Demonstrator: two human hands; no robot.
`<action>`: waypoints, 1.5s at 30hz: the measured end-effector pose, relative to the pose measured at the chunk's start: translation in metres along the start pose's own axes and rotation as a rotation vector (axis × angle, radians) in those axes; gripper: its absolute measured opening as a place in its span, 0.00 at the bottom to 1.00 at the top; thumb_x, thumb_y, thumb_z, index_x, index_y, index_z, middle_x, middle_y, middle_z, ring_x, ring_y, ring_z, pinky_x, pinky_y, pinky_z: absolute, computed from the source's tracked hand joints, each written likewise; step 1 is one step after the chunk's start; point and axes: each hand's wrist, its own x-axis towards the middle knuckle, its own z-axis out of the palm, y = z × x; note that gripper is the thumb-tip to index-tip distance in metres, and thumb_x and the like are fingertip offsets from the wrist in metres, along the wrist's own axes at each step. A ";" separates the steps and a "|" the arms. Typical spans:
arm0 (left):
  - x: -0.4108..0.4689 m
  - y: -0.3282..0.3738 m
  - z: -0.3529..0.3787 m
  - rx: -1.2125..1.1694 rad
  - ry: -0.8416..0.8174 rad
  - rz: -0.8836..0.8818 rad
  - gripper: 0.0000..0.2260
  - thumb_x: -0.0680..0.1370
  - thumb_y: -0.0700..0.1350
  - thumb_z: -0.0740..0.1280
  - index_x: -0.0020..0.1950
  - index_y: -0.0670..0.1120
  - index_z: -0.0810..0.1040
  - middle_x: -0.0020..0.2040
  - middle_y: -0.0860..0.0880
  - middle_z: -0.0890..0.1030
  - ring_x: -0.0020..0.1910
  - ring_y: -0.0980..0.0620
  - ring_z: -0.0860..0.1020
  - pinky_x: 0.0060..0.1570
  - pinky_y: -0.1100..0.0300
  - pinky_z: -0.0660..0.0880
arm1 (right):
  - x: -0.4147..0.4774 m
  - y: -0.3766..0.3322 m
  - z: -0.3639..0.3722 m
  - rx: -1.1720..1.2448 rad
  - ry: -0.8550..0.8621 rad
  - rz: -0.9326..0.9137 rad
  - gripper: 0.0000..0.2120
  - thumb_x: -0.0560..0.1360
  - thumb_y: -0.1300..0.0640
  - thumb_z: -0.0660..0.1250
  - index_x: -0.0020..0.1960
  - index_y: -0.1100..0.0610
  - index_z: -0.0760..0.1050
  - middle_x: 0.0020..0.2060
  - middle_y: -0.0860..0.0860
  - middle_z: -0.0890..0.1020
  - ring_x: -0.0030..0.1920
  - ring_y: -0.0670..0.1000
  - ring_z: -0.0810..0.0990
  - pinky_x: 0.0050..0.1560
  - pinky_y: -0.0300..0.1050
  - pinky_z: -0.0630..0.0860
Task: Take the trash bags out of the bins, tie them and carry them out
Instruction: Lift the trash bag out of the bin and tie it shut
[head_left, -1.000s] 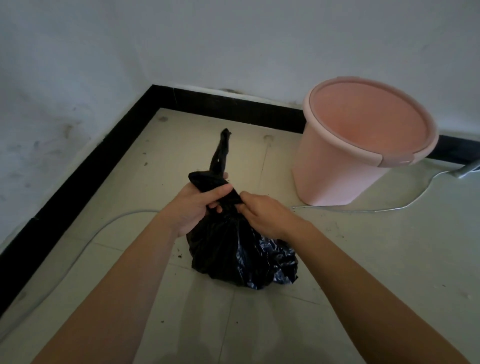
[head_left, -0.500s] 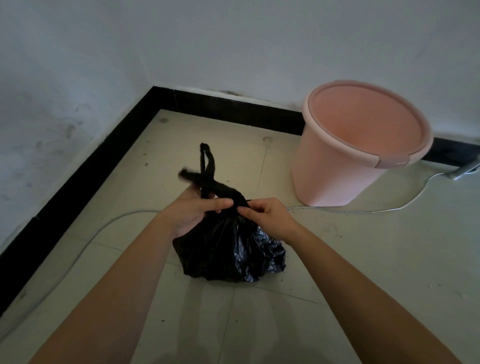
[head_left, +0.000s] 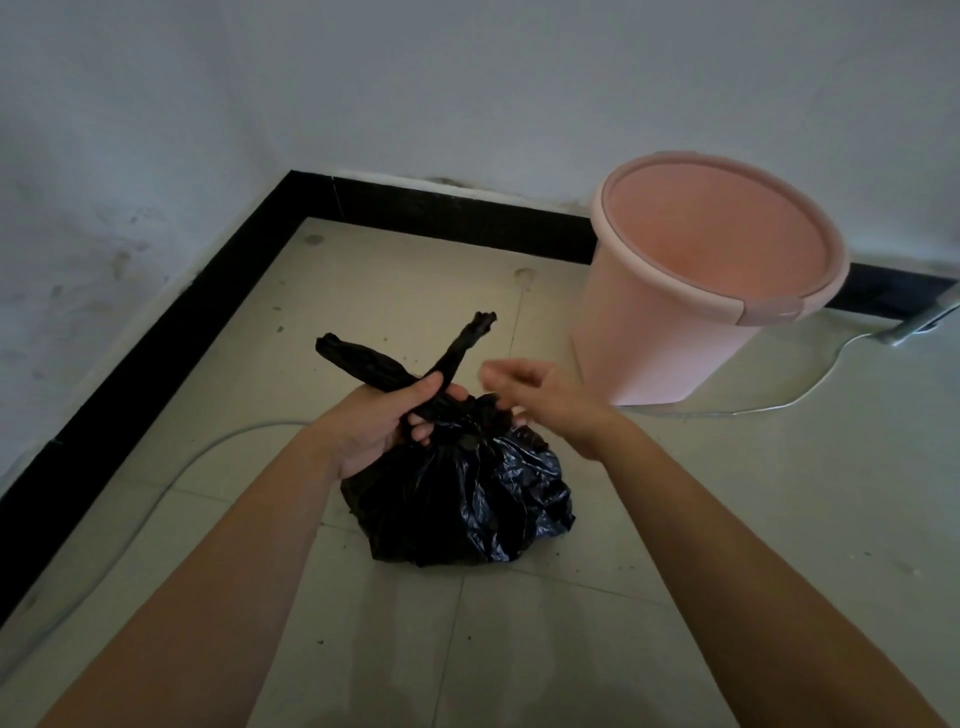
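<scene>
Bag (head_left: 467, 499) left of bin (head_left: 649, 332) — judged soft, light, slippery; best gripped at neck (head_left: 462, 415). Tails (head_left: 363, 361) clamped by left hand (head_left: 374, 421); right hand (head_left: 540, 400) blurred — hold cannot be told.

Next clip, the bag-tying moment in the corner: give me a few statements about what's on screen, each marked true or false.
1. The black trash bag rests on the floor, outside the pink bin. True.
2. The pink bin lies tipped on its side. False: it stands upright near the wall, with its opening facing up.
3. The left hand grips the bag's twisted ends where they cross. True.
4. A second black bag lines the pink bin. False: the part of the inside that shows is bare pink, with no liner visible.
</scene>
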 end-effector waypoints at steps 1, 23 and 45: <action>-0.002 0.001 0.001 0.032 -0.025 -0.003 0.17 0.82 0.49 0.63 0.59 0.38 0.83 0.30 0.49 0.63 0.32 0.51 0.68 0.44 0.56 0.71 | -0.001 -0.003 -0.002 0.103 0.015 0.015 0.35 0.68 0.29 0.66 0.68 0.50 0.75 0.59 0.45 0.81 0.57 0.49 0.80 0.53 0.43 0.77; 0.002 -0.007 -0.002 -0.464 0.051 -0.010 0.19 0.83 0.59 0.54 0.40 0.47 0.68 0.61 0.36 0.82 0.52 0.47 0.82 0.56 0.54 0.77 | -0.005 -0.027 0.013 0.952 0.261 -0.061 0.14 0.85 0.51 0.57 0.50 0.59 0.75 0.40 0.55 0.86 0.47 0.54 0.87 0.45 0.44 0.84; -0.003 0.036 0.000 0.253 0.032 0.229 0.24 0.73 0.28 0.72 0.35 0.47 0.60 0.39 0.46 0.80 0.51 0.47 0.83 0.55 0.58 0.78 | 0.009 0.000 -0.014 -0.210 0.063 -0.150 0.27 0.74 0.57 0.74 0.71 0.47 0.72 0.65 0.47 0.76 0.65 0.47 0.75 0.68 0.48 0.74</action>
